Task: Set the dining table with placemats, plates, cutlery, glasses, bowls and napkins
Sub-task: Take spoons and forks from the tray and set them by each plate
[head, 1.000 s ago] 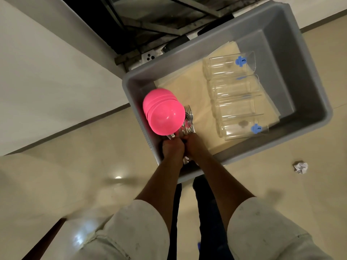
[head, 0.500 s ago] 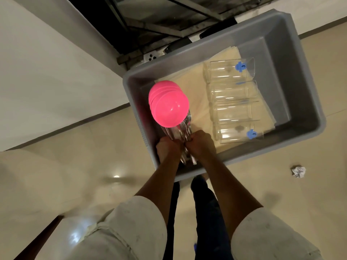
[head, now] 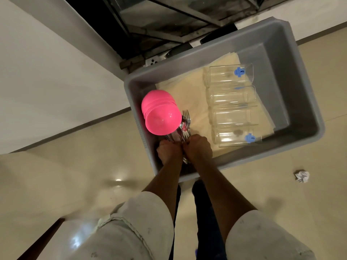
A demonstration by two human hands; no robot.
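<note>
A grey plastic tub (head: 293, 59) stands on the floor below me. Inside it, a stack of upturned pink bowls (head: 159, 113) leans at the left wall. A bundle of steel forks and spoons (head: 185, 126) lies beside the bowls. My left hand (head: 169, 151) and my right hand (head: 197, 147) are side by side in the tub's near left corner, both gripping the handles of that cutlery bundle. Several clear glasses (head: 232, 106) with blue stickers lie in a row on cream placemats (head: 187, 87) that line the tub's bottom.
A crumpled paper ball (head: 302, 176) lies on the beige floor at the right. A white wall (head: 47, 76) runs along the left. Behind the tub is a dark metal frame (head: 159, 25). A dark wooden edge (head: 41, 239) shows at the lower left.
The cutlery bundle has come up a little out from under the bowls, so more of its forks show. Both hands kept their grip on it, and the view shifted slightly.
</note>
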